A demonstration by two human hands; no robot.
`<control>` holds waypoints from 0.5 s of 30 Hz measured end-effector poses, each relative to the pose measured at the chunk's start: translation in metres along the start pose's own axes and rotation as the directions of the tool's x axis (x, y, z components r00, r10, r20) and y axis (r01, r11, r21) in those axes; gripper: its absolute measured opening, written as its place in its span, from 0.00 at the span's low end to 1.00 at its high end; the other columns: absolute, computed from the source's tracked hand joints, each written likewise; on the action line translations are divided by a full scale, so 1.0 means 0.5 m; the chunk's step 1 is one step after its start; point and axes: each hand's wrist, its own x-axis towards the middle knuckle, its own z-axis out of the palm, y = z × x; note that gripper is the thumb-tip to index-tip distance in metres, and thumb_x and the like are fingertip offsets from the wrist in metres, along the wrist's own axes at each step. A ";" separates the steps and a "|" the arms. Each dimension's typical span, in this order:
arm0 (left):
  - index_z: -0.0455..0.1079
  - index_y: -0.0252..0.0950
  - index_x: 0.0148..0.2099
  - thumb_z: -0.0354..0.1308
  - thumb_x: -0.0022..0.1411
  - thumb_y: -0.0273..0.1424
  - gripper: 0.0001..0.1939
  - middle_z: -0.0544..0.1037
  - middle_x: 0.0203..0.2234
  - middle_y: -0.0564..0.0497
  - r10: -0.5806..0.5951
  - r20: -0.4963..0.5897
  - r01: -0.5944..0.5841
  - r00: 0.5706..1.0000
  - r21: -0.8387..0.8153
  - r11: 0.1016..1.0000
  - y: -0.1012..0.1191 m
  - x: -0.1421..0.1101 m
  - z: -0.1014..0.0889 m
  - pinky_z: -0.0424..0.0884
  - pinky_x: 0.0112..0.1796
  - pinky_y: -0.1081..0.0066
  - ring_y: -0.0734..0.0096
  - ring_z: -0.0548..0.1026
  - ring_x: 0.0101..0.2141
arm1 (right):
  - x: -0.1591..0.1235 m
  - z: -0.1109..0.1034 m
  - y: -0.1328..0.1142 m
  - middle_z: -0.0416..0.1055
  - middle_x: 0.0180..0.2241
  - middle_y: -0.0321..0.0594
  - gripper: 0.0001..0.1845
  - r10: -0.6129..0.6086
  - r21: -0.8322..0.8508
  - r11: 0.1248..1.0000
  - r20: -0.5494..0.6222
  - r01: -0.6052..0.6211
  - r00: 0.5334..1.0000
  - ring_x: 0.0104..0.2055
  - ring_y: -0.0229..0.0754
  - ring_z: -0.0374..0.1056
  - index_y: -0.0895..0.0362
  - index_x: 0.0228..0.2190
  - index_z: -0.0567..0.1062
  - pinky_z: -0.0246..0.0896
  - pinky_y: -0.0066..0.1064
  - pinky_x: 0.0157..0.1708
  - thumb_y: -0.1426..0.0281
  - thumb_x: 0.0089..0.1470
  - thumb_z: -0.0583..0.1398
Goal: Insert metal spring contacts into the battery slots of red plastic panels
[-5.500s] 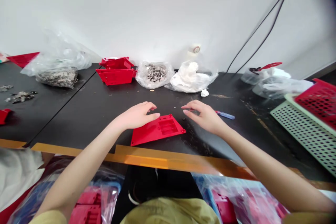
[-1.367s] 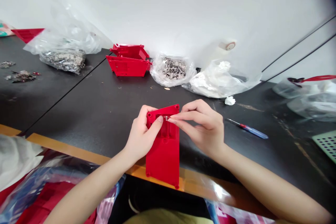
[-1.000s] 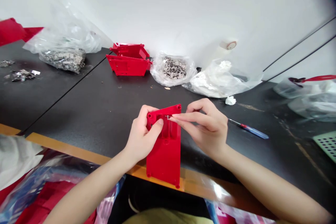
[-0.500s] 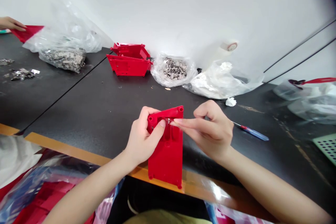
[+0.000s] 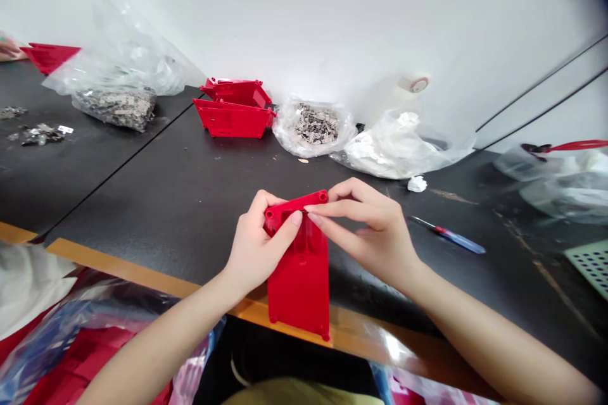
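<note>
A red plastic panel [image 5: 299,294] with corner posts and recessed slots at its upper end is held over the table's front edge. My left hand [image 5: 259,243] grips its upper left side, thumb on the front face near the slots. At the slots, the thumb and forefinger of my right hand [image 5: 368,221] pinch close together by the left thumb's tip. A small piece of metal seems to lie between the fingertips, mostly covered by them. Right of my right hand lies a screwdriver [image 5: 451,237] with a blue and red handle.
Red panels [image 5: 232,120] stand at the back beside a bag of small metal parts [image 5: 316,125] and a bag of white material [image 5: 394,149]. At left are another bag of metal parts [image 5: 116,107] and a co-worker's hand [image 5: 10,49] by a red panel [image 5: 50,58]. A green perforated basket [image 5: 591,262] sits right.
My right hand has turned and opened its outer fingers, its fingertips now closer to the panel's slots. The left hand barely moved. The co-worker's hand has shifted left and down.
</note>
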 end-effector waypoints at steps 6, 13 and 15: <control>0.64 0.40 0.37 0.61 0.63 0.41 0.12 0.72 0.25 0.57 -0.020 0.000 0.020 1.000 -0.028 0.999 -0.002 0.001 0.000 0.64 0.28 0.74 0.74 0.69 0.25 | -0.005 0.009 0.000 0.72 0.31 0.35 0.14 0.384 0.265 0.891 -0.012 -0.367 0.923 0.27 0.34 0.68 0.54 0.33 0.71 0.68 0.26 0.27 0.67 0.49 0.70; 0.61 0.39 0.34 0.61 0.61 0.39 0.13 0.69 0.23 0.59 -0.068 0.026 0.070 0.997 -0.098 0.993 0.000 0.006 0.001 0.62 0.27 0.74 0.76 0.66 0.23 | -0.008 0.021 0.002 0.71 0.25 0.35 0.12 0.526 0.396 0.744 0.151 -0.538 0.837 0.25 0.33 0.65 0.56 0.34 0.74 0.64 0.25 0.25 0.64 0.49 0.68; 0.61 0.39 0.33 0.62 0.61 0.39 0.13 0.69 0.23 0.59 -0.074 0.032 0.077 0.997 -0.116 0.990 0.002 0.008 0.003 0.63 0.27 0.75 0.76 0.66 0.23 | -0.012 0.026 0.000 0.70 0.24 0.34 0.11 0.523 0.405 0.748 0.131 -0.526 0.843 0.24 0.33 0.64 0.55 0.33 0.73 0.63 0.24 0.24 0.65 0.50 0.68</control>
